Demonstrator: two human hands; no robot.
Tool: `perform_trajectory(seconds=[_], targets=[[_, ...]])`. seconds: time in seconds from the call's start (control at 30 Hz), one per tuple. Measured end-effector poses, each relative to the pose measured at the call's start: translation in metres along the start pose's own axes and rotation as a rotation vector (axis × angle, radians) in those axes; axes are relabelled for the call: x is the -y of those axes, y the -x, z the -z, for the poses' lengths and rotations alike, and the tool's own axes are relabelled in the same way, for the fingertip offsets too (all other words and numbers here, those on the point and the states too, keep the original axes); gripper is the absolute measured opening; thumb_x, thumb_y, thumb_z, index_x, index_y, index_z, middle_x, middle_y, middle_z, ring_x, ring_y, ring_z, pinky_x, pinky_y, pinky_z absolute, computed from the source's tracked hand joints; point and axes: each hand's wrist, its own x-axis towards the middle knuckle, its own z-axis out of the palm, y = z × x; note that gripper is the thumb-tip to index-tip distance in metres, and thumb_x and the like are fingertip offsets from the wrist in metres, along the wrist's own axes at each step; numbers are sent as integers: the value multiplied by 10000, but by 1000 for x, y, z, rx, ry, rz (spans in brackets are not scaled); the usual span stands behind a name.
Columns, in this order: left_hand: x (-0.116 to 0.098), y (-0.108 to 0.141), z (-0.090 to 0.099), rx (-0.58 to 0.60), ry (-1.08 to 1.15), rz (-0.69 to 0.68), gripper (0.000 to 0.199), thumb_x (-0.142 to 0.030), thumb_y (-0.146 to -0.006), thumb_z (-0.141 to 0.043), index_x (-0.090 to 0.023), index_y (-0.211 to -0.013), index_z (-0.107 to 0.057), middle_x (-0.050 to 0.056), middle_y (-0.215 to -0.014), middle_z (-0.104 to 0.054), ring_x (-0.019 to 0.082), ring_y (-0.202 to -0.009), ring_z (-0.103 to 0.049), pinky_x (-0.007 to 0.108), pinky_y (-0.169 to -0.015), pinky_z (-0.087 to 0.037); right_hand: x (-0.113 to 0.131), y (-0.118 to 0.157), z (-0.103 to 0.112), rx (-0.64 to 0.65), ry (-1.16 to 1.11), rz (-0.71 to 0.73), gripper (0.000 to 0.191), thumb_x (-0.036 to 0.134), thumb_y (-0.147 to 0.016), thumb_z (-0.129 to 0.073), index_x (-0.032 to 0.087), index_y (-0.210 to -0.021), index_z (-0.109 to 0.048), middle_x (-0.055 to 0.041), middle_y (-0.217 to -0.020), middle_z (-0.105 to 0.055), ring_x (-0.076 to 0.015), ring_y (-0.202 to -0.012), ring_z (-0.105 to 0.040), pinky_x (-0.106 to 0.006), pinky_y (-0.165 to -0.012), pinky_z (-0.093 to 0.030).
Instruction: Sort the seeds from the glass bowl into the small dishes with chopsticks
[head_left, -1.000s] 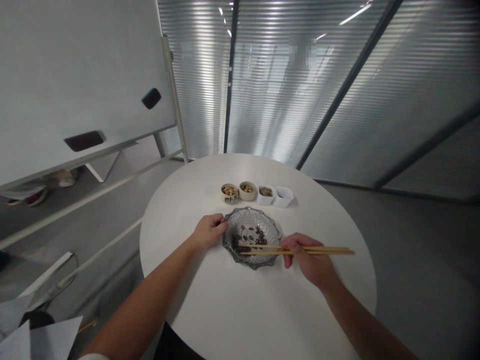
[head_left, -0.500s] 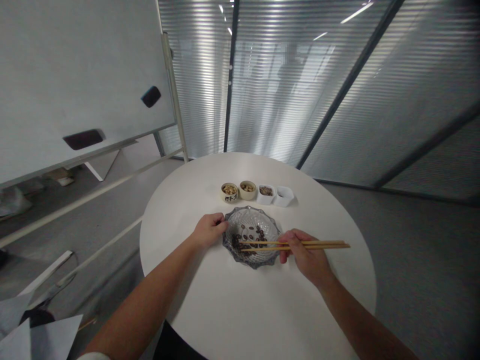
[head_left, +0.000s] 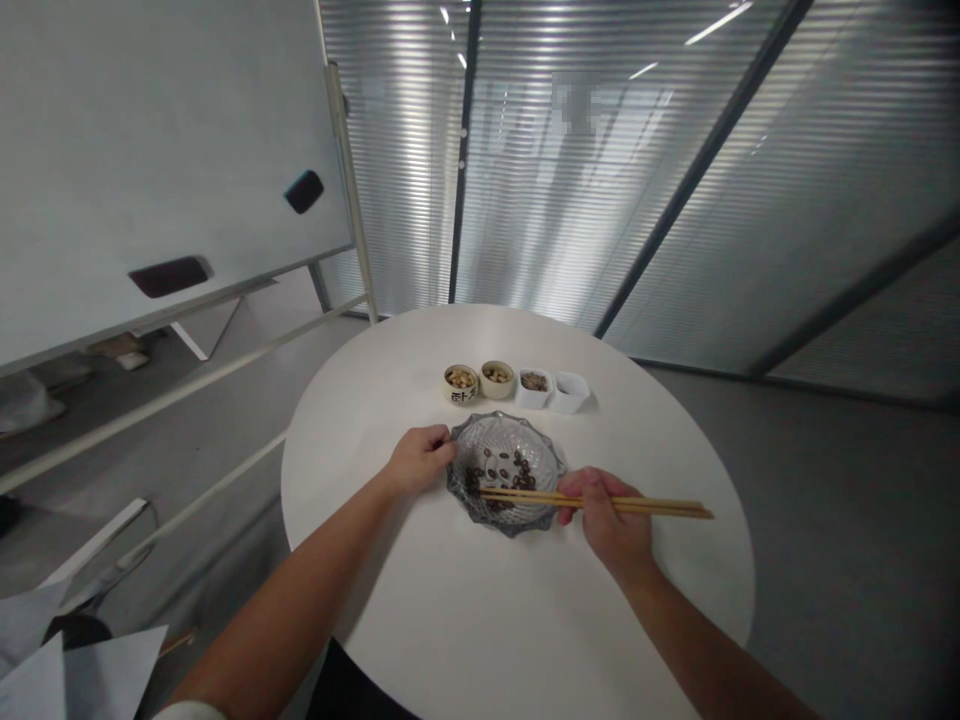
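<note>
A clear glass bowl (head_left: 540,450) with a scalloped rim stands on the round white table (head_left: 480,620). Dark brown beans (head_left: 523,470) lie inside it, thickest toward its left and lower side. My left hand (head_left: 421,460) is closed on the bowl's left rim, thumb on top. In my right hand (head_left: 611,515), at the bowl's right edge, is a pair of wooden chopsticks (head_left: 652,506). Their tips are close together among the beans at the lower left of the bowl; whether a bean is between them is too small to tell.
Behind the bowl stand two cream round cups (head_left: 460,396) (head_left: 496,390) of light nuts, a white dish (head_left: 533,400) with small seeds and another white dish (head_left: 570,402). A whiteboard (head_left: 165,150) on a frame is at left. Ribbed glass panels (head_left: 547,200) rise beyond the table.
The chopstick tips have come together from a spread position. Their rear ends have dropped slightly as my right hand turned. My left hand stays on the rim.
</note>
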Motion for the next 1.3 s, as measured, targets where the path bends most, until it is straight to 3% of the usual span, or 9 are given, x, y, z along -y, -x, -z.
perform_trajectory(seconds=[0.2, 0.37, 0.5, 0.77, 1.03, 1.3], targets=[[-2, 0, 1, 3, -22, -6, 267, -396, -811, -526, -201, -641, -457, -49, -600, -375, 118, -614, -373, 256, -572, -278, 6, -3, 7, 1, -62, 49, 460, 528, -968, -587, 200, -653, -656, -11, -518, -636, -156, -411, -594, -291, -470, -529], [0, 0, 0, 1, -24, -16, 261, -383, -815, -522, -200, -643, -452, -47, -602, -377, 117, -612, -375, 255, -567, -269, 11, -9, 27, 142, 75, -59, 394, 529, -941, -638, 182, -761, -693, -40, -550, -690, -185, -490, -662, -288, -510, -553], [0, -1, 0, -5, -14, -12, 258, -385, -808, -525, -200, -641, -461, -46, -599, -377, 119, -610, -375, 254, -564, -270, 14, -11, 34, 147, 123, -151, 455, 590, -936, -613, 182, -745, -677, -60, -548, -699, -186, -472, -670, -277, -485, -556], [-1, 0, 1, -10, -30, -15, 243, -368, -806, -523, -196, -640, -477, -45, -593, -394, 121, -610, -390, 256, -567, -271, 8, -10, 32, 121, 54, -245, 503, 647, -924, -585, 184, -745, -669, -63, -548, -692, -188, -442, -661, -278, -446, -553], [-1, 0, 1, -7, -24, -19, 258, -372, -810, -526, -199, -633, -453, -47, -593, -382, 117, -605, -381, 256, -568, -266, 4, -10, 26, 86, 11, -218, 494, 651, -887, -639, 186, -721, -669, -60, -600, -712, -181, -429, -656, -277, -424, -545], [-2, 0, 1, -11, -21, -24, 267, -372, -818, -524, -199, -633, -442, -47, -593, -372, 117, -609, -372, 257, -568, -257, 2, -8, 19, 74, 95, -207, 515, 666, -909, -596, 195, -725, -690, -48, -528, -696, -185, -432, -659, -267, -446, -553]])
